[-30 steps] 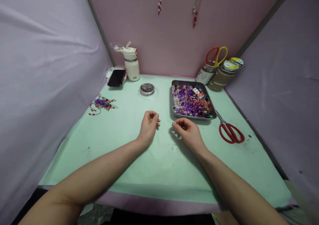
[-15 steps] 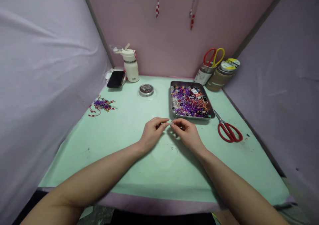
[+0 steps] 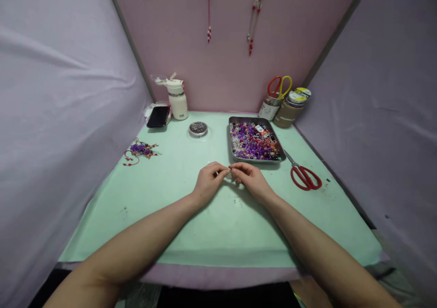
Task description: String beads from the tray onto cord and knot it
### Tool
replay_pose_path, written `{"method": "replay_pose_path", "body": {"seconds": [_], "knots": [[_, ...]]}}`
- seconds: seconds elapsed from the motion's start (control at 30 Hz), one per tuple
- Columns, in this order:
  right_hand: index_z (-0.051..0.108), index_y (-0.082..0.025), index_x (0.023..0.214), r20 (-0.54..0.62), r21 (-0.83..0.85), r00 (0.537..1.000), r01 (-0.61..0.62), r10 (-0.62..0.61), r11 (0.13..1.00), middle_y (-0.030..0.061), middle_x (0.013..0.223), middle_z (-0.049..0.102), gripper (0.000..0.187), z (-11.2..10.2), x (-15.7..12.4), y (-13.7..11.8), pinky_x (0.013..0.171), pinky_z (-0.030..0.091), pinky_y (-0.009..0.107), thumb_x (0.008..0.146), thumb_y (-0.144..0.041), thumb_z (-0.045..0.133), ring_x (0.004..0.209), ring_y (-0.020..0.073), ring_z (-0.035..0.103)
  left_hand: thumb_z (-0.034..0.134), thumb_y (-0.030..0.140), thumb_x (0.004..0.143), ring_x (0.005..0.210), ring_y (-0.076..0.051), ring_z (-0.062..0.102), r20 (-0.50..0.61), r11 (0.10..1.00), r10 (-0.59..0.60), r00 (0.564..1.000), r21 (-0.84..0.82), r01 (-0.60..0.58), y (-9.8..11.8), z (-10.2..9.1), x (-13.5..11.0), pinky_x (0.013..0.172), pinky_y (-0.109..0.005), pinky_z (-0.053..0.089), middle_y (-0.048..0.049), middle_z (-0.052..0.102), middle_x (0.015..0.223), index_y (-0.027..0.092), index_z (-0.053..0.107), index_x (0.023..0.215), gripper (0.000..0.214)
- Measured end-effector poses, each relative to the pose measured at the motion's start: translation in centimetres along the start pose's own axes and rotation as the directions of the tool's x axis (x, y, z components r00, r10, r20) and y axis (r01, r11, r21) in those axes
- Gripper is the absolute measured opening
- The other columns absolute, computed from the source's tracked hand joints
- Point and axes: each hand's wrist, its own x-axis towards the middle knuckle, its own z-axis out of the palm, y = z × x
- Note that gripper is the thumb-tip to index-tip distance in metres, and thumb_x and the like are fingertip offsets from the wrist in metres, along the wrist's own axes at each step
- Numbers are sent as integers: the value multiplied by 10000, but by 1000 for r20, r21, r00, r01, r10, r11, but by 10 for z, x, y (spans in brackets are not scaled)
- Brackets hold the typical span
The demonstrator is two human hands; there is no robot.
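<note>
My left hand [image 3: 209, 180] and my right hand [image 3: 250, 179] meet fingertip to fingertip over the green table [image 3: 191, 226], just in front of the metal tray [image 3: 232, 149]. Both pinch something small and pale between thumb and fingers; it is too small to name. The tray is filled with several purple, clear and dark beads [image 3: 251, 140] and tangled thread.
Red scissors [image 3: 303, 176] lie right of the tray. A cup with scissors [image 3: 273, 101] and a spool [image 3: 290, 108] stand at the back right. A round tin [image 3: 198, 128], a white bottle [image 3: 178, 100], a phone [image 3: 159, 116] and beaded pieces [image 3: 141, 149] lie to the left.
My hands were apart a second ago and have come together at the fingertips. The camera has tilted up a little, so the table sits lower in view.
</note>
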Motion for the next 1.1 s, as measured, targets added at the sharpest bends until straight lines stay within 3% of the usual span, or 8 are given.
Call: {"method": "replay_pose_path", "body": {"seconds": [0.33, 0.57, 0.73, 0.87, 1.0, 1.1], "knots": [[611, -167, 756, -35, 40, 999, 26, -24, 999, -45, 560, 496, 355, -1, 6, 9, 505, 294, 230, 702, -513, 672, 523, 86, 386, 620, 290, 798, 681, -142, 538, 33, 995, 99, 994, 13, -100, 5, -3, -2, 669, -269, 413, -26, 634, 719, 195, 684, 704, 148], [586, -152, 710, 46, 21, 998, 31, -32, 999, -50, 556, 472, 348, 3, 3, -2, 489, 247, 221, 689, -486, 682, 516, 73, 364, 647, 289, 770, 858, -183, 598, 62, 971, 215, 975, -118, -207, 10, -10, 4, 826, -322, 449, -51, 679, 828, 211, 700, 745, 97], [608, -152, 733, 69, 30, 998, -9, 7, 1000, -41, 573, 504, 335, 6, 3, -12, 483, 284, 218, 659, -464, 706, 505, 73, 384, 652, 338, 746, 774, -173, 616, 132, 969, 46, 990, -247, -12, 11, -17, 12, 759, -307, 467, -52, 702, 798, 184, 710, 763, 165], [614, -157, 741, -62, 32, 998, 1, 1, 999, -34, 590, 526, 326, 12, 6, -10, 486, 307, 219, 658, -460, 697, 507, 79, 406, 685, 370, 697, 756, -173, 615, 198, 948, -83, 977, -287, 139, 7, -19, 19, 746, -310, 472, -54, 702, 760, 164, 707, 776, 222], [611, -166, 732, -248, -51, 959, 126, -135, 991, -38, 585, 522, 278, 18, 7, -3, 508, 320, 230, 708, -441, 643, 528, 94, 410, 706, 368, 669, 622, -125, 563, 218, 909, -212, 953, -315, 274, -1, -18, 21, 606, -259, 426, -41, 686, 695, 155, 649, 912, 328], [629, -174, 738, -285, -194, 903, 275, -323, 942, -7, 690, 579, 224, 19, 5, 0, 619, 386, 259, 751, -396, 608, 657, 128, 492, 715, 360, 653, 520, -83, 478, 216, 877, -283, 934, -336, 344, -3, -16, 20, 520, -219, 345, -28, 680, 678, 160, 583, 948, 380]]}}
